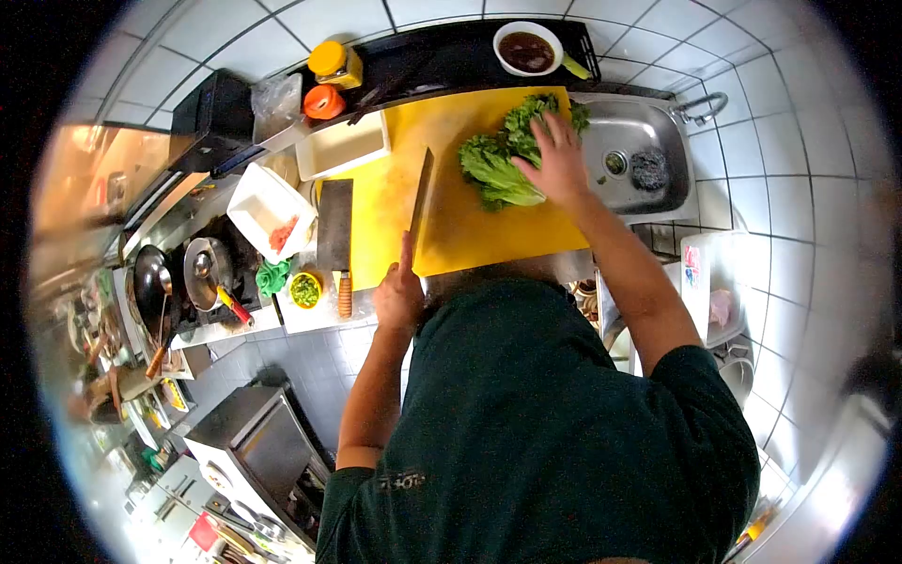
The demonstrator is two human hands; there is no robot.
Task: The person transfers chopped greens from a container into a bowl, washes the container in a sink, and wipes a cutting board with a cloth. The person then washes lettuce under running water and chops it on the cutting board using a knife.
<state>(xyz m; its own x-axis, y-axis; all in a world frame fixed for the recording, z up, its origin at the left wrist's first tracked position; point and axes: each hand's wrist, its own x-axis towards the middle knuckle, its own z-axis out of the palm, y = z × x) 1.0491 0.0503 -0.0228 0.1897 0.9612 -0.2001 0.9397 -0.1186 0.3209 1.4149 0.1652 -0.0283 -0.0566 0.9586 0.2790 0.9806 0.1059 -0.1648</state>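
My left hand [399, 296] is closed round the handle of a knife, index finger stretched along it. The knife's blade [423, 193] points away from me over the yellow cutting board [507, 240]. At the board's right side my right hand [561, 162] reaches over leafy green lettuce [498, 174], fingers spread; whether it touches the leaves I cannot tell. More curly leaves [531, 117] lie behind. A broad cleaver [334, 226] with a wooden handle rests left of my left hand, along the board's left edge.
Right of the board is a steel sink [681, 155] with a scouring pad [648, 169] in it. A white bowl of brown sauce [526, 52] stands on the back shelf. To the left are white containers [271, 211], chopped greens [305, 289] and pans [205, 273] on the stove.
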